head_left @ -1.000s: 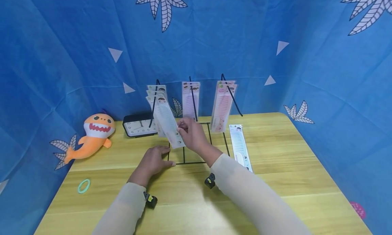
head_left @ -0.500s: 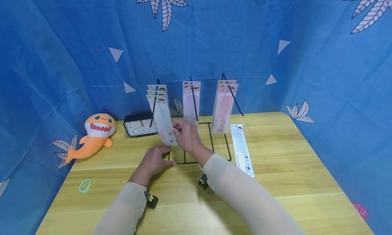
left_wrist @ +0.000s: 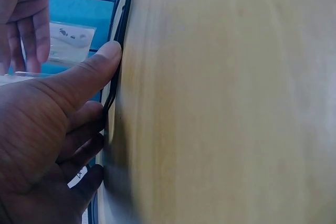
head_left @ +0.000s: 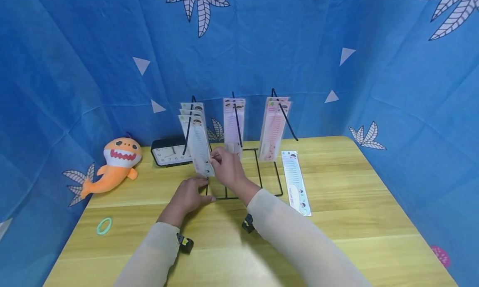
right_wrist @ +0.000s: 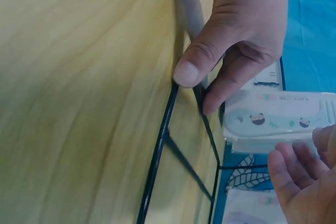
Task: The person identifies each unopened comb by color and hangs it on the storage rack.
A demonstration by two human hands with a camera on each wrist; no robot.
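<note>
My right hand (head_left: 229,166) pinches the lower right edge of the front packaged plastic comb (head_left: 197,145), which hangs with others on the left hook of a black wire rack (head_left: 259,170). In the right wrist view, that hand (right_wrist: 310,192) has its thumb and fingers at the edge of the comb package (right_wrist: 278,119). My left hand (head_left: 188,195) rests on the front left corner of the rack's base. Its thumb (left_wrist: 107,51) lies on the wire in the left wrist view, the other fingers spread along the side.
Purple combs (head_left: 234,124) hang on the middle hook and pink combs (head_left: 275,129) on the right one. One loose packaged comb (head_left: 295,183) lies right of the rack. A clock (head_left: 170,153), an orange shark plush (head_left: 116,164) and a green ring (head_left: 104,226) are at left.
The front comb on the left hook, earlier swung out to the right, hangs straighter now, and my right hand has moved slightly left with it. My left hand stays on the rack's base.
</note>
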